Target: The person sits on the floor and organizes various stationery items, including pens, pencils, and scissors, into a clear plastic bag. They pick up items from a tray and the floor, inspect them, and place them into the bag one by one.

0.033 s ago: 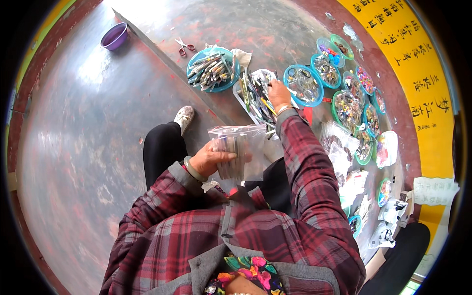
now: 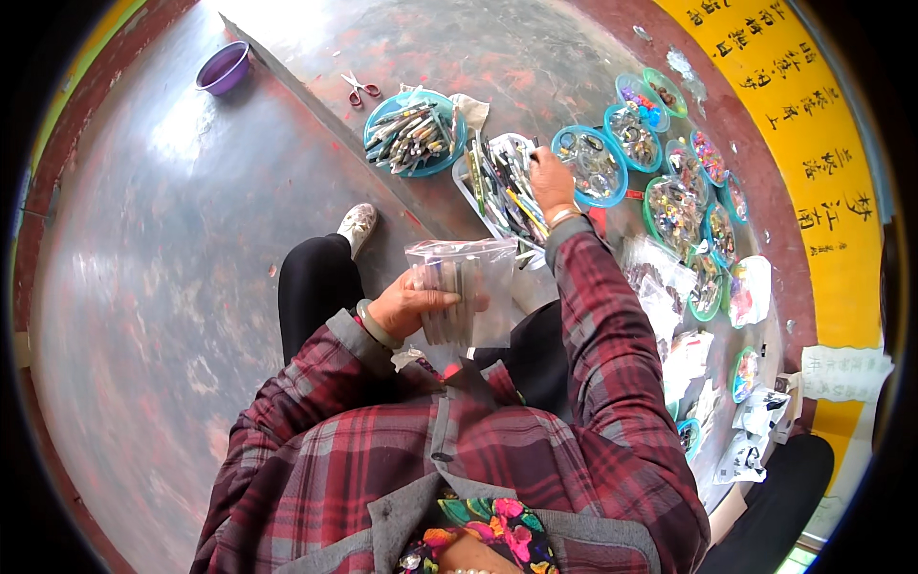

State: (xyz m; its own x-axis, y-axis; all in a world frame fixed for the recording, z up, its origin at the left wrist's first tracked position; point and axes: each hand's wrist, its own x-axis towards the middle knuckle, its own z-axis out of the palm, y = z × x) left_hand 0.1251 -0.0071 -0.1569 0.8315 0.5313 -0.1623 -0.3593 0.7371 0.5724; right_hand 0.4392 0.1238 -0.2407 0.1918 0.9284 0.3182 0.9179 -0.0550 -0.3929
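Note:
My left hand (image 2: 403, 304) is closed around a clear zip bag (image 2: 492, 311), held upright in front of my lap. Several slim pen-like sticks show inside the bag. Ahead and to the right, my right hand (image 2: 552, 182) is over the right side of a white basket (image 2: 462, 182) full of loose pens (image 2: 499, 187). Its fingers are pinched, and the dark end of what looks like a pen pokes out at their tips. Left of the basket, a blue round basket (image 2: 427, 172) is heaped with more pens (image 2: 413, 136).
Red-handled scissors (image 2: 357, 91) and a purple basin (image 2: 224, 70) lie farther off on the floor. At the right stand several round baskets of small parts, among them a blue one (image 2: 592, 165). Plastic bags (image 2: 658, 282) lie beside my right arm.
My right hand has shifted slightly to the right over the white basket, and the dark end at its fingertips shows more. The left hand and the zip bag stay almost where they were.

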